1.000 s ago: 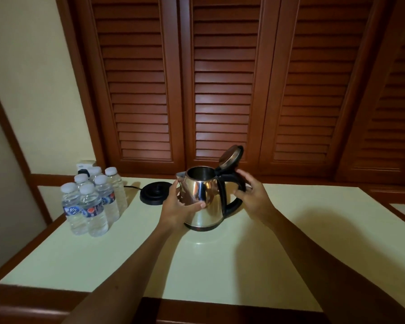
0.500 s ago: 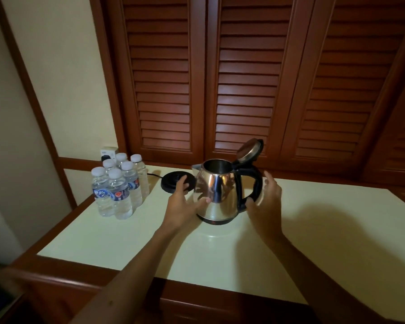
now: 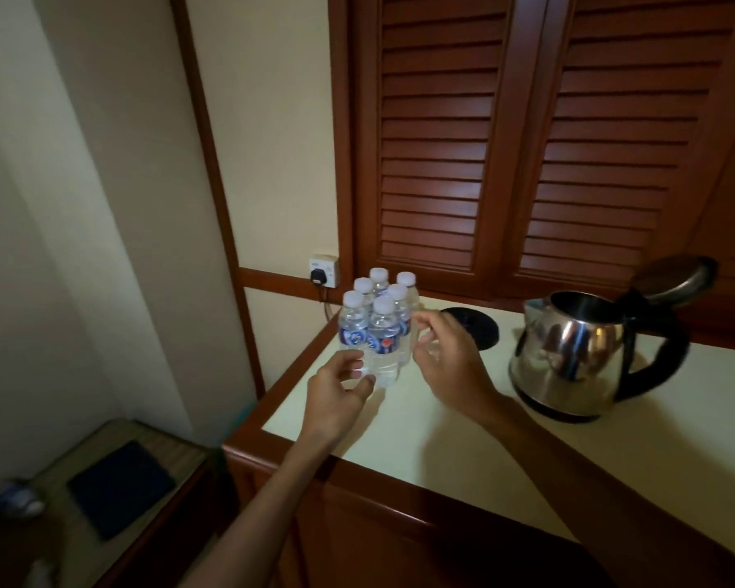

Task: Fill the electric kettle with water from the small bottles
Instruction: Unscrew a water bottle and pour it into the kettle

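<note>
Several small clear water bottles (image 3: 382, 328) with white caps and blue labels stand clustered at the counter's far left corner. My left hand (image 3: 338, 394) is at the base of the front bottle, fingers apart and touching or nearly touching it. My right hand (image 3: 450, 360) hovers just right of the cluster, fingers spread, holding nothing. The steel electric kettle (image 3: 569, 354) stands on the counter to the right with its lid (image 3: 671, 280) flipped up and its black handle facing right.
The kettle's round black base (image 3: 478, 326) lies between bottles and kettle, its cord running to a wall socket (image 3: 324, 271). The cream counter (image 3: 463, 451) has a wooden edge. Louvred wooden doors stand behind. A low bench with a dark pad (image 3: 119, 488) is at lower left.
Both hands have let go of the kettle and moved left to the bottle cluster. The view has swung left, so the kettle now sits at the right.
</note>
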Available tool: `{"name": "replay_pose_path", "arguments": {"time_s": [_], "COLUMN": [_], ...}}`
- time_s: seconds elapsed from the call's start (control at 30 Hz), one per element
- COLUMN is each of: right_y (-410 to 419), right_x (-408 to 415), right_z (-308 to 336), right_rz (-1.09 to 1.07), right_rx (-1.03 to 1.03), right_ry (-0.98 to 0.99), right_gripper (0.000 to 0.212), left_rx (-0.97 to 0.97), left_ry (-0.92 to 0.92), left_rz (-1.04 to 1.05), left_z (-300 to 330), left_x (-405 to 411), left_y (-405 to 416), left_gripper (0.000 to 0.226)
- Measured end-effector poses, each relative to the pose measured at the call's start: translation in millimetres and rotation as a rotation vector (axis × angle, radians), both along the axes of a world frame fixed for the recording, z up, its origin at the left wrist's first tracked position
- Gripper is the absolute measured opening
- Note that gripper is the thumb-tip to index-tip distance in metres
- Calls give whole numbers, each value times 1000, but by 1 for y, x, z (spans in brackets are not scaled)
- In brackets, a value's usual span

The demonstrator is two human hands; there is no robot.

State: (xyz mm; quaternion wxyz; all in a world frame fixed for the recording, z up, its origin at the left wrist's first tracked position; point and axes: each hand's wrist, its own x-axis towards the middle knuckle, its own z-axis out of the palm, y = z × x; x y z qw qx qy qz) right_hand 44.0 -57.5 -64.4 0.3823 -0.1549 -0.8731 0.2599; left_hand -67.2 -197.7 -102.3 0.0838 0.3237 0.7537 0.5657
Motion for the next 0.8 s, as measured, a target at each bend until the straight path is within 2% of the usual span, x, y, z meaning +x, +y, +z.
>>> {"name": "replay_pose_path", "arguments": {"time_s": [0.07,0.17,0.27,0.37,0.53,0.6,0.7,0.8], "right_y": [-4,-5,-4,-5,-2,-1,-3,-8], "right_x": [-21,-41,-48,-46,-44,-45,-43,-35], "right_z": [15,31,36,36,40,45,50,56], "right_rz": [-10,-80,-114,-84,-60,-76,-101,-135], "right_rx": [72,176,257,222,140,128,96,127], "right_ry": [-64,-261,-404,-374,-310,-290,-331,-373], "right_gripper": [41,47,39,36,27,31,37,25], "left_rx": [-7,-8,-19,-41,-76,-72,-83,-96], "left_ry": [-16,-37,-70,-84,-23,-25,-19,-23], "left_rz": [-31,-81,-143,-186,-214,-215,-249,-314], "left_z": [-3,-7,-8,-10,-15,-16,-15,-13], "left_x": [-11,-19,-17,-14,-14,-15,-15,-9], "left_y": [-2,0,4,11,21,22,23,27], "left_gripper": [39,44,56,65,68,68,68,62]}}
